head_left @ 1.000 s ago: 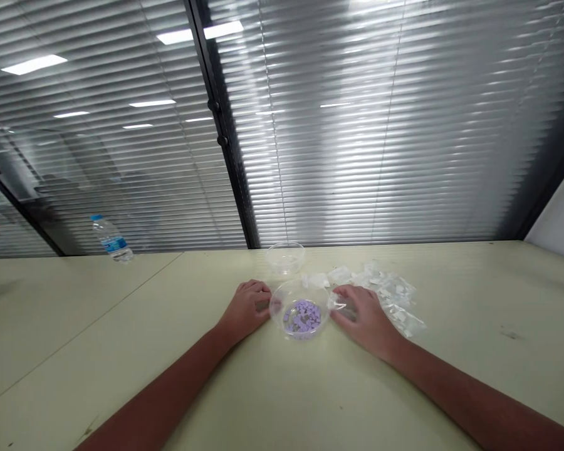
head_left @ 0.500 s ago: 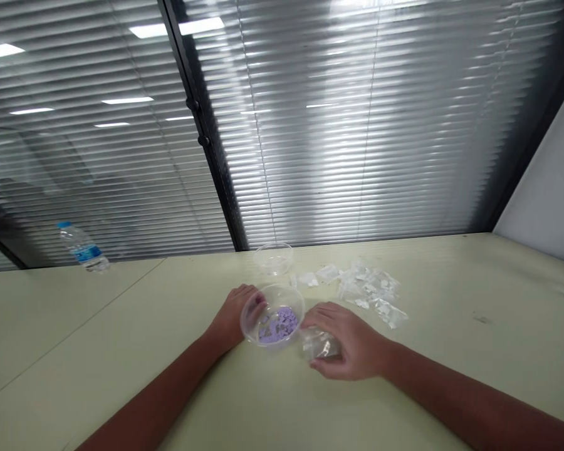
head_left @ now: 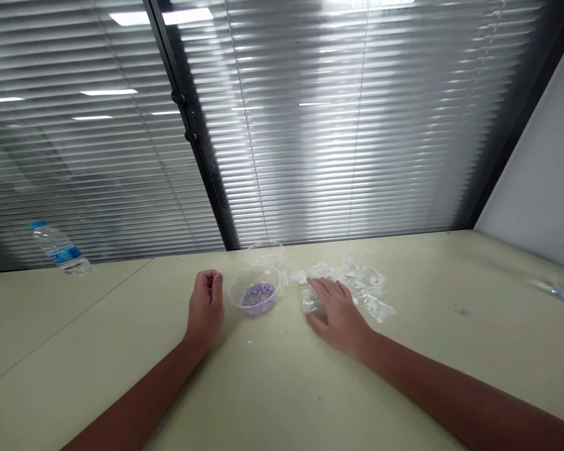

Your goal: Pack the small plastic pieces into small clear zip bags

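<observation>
Hidden: The contents of the small bag (head_left: pixel 313 302) cannot be made out through its clear film. The purple pieces (head_left: pixel 258 294) are too small for their shape to be told. The bottle (head_left: pixel 561 291) at the right edge is cut off and blurred.

Left hand (head_left: pixel 205 304): The fingers are curled together, with the tips bunched. Nothing is seen held, though a small item could be concealed. The bowl (head_left: pixel 231 294) is not touched, but the hand is just beside it.

Right hand (head_left: pixel 338 316): The hand is held palm down with the fingers spread apart. The small bag is touched at the inner edge of the hand and is not clamped.

Bowl: The clear bowl is placed on the table between the hands, with the purple pieces inside.

Surface: On the pale green table (head_left: pixel 282 376), a second clear bowl (head_left: pixel 264 254) is seen just behind the first, with no contents made out. A heap of clear bags (head_left: pixel 360 275) lies just beyond the right hand. A water bottle (head_left: pixel 59 247) stands far left.

Room: Slatted blinds (head_left: pixel 338 125) are hung behind a glass partition (head_left: pixel 89 156) with a dark frame (head_left: pixel 188 125). Ceiling lights (head_left: pixel 160 17) are reflected in the glass.
</observation>
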The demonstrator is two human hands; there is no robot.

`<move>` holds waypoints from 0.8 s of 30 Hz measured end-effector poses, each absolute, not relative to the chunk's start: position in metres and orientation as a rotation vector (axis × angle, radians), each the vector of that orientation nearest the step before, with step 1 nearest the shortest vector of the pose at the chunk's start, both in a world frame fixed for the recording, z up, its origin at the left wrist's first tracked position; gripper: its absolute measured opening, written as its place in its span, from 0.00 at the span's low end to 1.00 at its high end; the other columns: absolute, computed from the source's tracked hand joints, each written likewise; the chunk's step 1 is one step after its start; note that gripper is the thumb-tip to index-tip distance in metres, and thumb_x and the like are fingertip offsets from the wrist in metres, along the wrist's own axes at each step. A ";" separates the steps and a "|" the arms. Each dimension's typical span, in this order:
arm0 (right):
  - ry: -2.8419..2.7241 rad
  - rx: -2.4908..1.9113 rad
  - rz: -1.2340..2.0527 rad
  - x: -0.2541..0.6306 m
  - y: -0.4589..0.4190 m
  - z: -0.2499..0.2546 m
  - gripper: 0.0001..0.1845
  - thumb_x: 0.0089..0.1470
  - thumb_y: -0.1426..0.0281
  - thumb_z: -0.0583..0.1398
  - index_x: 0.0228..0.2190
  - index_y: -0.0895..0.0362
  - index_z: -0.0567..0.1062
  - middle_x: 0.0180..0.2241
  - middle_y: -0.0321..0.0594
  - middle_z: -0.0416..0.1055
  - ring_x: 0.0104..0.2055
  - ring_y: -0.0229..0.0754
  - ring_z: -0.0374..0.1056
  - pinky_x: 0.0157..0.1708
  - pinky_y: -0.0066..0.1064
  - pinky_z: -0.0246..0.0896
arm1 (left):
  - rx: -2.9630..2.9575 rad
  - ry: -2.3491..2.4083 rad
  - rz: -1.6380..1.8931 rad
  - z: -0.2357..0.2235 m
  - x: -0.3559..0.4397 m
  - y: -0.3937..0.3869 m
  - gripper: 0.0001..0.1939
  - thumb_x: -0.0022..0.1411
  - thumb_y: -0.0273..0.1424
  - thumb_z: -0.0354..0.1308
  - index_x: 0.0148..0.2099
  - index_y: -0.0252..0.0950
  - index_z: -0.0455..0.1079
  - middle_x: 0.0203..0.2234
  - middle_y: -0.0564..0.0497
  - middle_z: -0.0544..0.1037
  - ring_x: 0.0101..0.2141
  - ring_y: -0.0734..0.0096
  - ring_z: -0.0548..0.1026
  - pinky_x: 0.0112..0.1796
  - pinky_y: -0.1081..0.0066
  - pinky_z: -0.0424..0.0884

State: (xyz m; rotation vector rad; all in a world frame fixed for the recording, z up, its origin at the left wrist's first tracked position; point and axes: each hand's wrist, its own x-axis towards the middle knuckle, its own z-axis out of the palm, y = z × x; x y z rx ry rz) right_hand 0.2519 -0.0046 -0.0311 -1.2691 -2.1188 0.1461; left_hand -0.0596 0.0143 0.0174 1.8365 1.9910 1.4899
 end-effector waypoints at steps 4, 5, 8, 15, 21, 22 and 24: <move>-1.976 -1.411 -0.039 0.270 0.018 -0.036 0.36 0.63 0.66 0.58 0.69 0.55 0.58 0.65 0.52 0.65 0.69 0.57 0.57 0.70 0.59 0.41 | 2.396 1.651 1.448 0.031 -0.032 -0.020 0.09 0.73 0.37 0.49 0.40 0.40 0.65 0.31 0.51 0.72 0.32 0.64 0.70 0.38 0.65 0.67; -1.945 -1.454 -0.063 0.277 0.024 -0.038 0.33 0.64 0.65 0.57 0.68 0.56 0.61 0.64 0.53 0.66 0.68 0.58 0.58 0.70 0.60 0.42 | 2.567 1.473 1.298 0.030 -0.025 -0.027 0.09 0.73 0.35 0.50 0.38 0.40 0.66 0.30 0.50 0.72 0.32 0.63 0.70 0.38 0.64 0.67; -1.941 -1.546 -0.070 0.292 0.037 -0.042 0.26 0.67 0.63 0.55 0.63 0.57 0.68 0.63 0.53 0.68 0.68 0.59 0.59 0.69 0.61 0.44 | 2.639 1.215 0.985 0.021 -0.006 -0.042 0.10 0.74 0.33 0.48 0.39 0.39 0.66 0.30 0.50 0.74 0.32 0.65 0.70 0.36 0.66 0.67; -2.254 -1.320 0.047 0.292 0.033 -0.037 0.26 0.69 0.57 0.54 0.63 0.52 0.69 0.60 0.46 0.73 0.69 0.54 0.60 0.71 0.59 0.38 | 2.379 1.297 0.795 0.005 0.002 -0.034 0.15 0.77 0.39 0.45 0.40 0.39 0.65 0.28 0.54 0.72 0.29 0.69 0.68 0.31 0.70 0.62; -2.275 -1.253 0.019 0.292 0.032 -0.036 0.27 0.68 0.57 0.56 0.64 0.52 0.68 0.63 0.45 0.70 0.71 0.55 0.57 0.71 0.58 0.38 | 2.401 1.267 0.712 0.008 -0.001 -0.032 0.14 0.77 0.38 0.45 0.40 0.39 0.65 0.31 0.53 0.74 0.31 0.68 0.70 0.33 0.69 0.63; -2.292 -1.256 0.034 0.293 0.032 -0.036 0.28 0.68 0.57 0.56 0.65 0.52 0.67 0.63 0.46 0.70 0.71 0.56 0.56 0.71 0.59 0.38 | 2.422 1.239 0.692 0.008 0.000 -0.032 0.14 0.77 0.38 0.45 0.40 0.39 0.65 0.32 0.52 0.75 0.32 0.68 0.70 0.33 0.69 0.63; -2.312 -1.255 0.058 0.292 0.031 -0.035 0.27 0.69 0.57 0.55 0.65 0.52 0.66 0.62 0.46 0.72 0.70 0.56 0.58 0.71 0.60 0.38 | 2.469 1.169 0.653 0.010 0.001 -0.033 0.14 0.77 0.37 0.44 0.39 0.39 0.66 0.33 0.51 0.75 0.35 0.67 0.71 0.36 0.68 0.64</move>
